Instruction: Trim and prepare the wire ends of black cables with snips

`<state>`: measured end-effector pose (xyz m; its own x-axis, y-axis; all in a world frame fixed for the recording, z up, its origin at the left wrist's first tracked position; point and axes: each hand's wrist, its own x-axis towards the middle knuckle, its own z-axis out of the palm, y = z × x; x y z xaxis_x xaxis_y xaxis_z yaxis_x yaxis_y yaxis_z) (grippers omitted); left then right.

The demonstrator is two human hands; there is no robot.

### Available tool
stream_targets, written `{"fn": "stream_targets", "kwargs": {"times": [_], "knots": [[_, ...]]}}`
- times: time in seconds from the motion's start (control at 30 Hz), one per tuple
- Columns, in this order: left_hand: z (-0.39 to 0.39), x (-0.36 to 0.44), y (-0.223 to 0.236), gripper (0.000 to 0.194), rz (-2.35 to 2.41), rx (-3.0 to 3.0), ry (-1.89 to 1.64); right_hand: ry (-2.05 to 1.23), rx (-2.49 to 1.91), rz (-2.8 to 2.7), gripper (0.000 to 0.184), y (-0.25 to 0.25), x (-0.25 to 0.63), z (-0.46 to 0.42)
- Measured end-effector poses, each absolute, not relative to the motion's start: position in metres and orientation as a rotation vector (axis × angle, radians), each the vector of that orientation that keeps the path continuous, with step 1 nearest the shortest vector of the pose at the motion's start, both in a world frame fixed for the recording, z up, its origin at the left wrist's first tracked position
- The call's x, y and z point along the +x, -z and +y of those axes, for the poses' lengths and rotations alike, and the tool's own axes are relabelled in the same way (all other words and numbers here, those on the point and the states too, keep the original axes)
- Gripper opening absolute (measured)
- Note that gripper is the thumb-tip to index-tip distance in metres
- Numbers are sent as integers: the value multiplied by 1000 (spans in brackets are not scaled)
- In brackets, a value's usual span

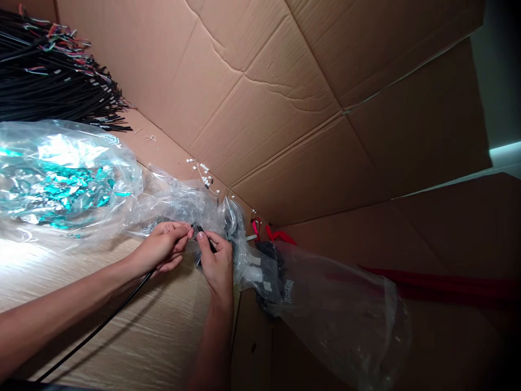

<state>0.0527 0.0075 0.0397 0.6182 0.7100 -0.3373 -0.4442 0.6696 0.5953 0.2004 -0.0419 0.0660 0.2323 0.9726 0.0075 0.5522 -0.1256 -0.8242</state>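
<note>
Black cable [106,321] is held in front of the person, above the wood-grain tabletop [154,342]; it is run from the lower left edge up behind the left forearm and into the left hand [169,247]. Left grip: thumb and forefinger brought together, clamped on the cable near its end; the other fingers are curled. Right hand [215,258]: thumb pressed against a dark piece [212,246], which is pinched against the fingers. Fingertips of both hands are held just beside each other; whether cable and dark piece are joined cannot be told, as the join is covered by fingers. Behind the hands a crumpled clear bag [179,193] is seen. To the left, a big clear bag [132,179] is filled with shiny teal material [77,187]; beyond it black cables [52,95] with coloured wire ends are piled. Small white bits [204,180] are scattered along the foot of the cardboard wall [277,125]. To the right, another clear bag [342,309] with dark and white contents is spread, near a red strip [443,287]; contents too dim to identify.
</note>
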Motion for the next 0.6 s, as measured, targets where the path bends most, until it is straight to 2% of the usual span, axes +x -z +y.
{"fn": "stream_targets", "kwargs": {"times": [0.37, 0.6], "knots": [[9, 48, -41, 30, 538, 287, -630, -741, -1767, -1386, 39, -61, 203, -44], [9, 47, -39, 23, 553, 349, -584, -775, -1716, -1365, 33, -64, 204, -46]]}}
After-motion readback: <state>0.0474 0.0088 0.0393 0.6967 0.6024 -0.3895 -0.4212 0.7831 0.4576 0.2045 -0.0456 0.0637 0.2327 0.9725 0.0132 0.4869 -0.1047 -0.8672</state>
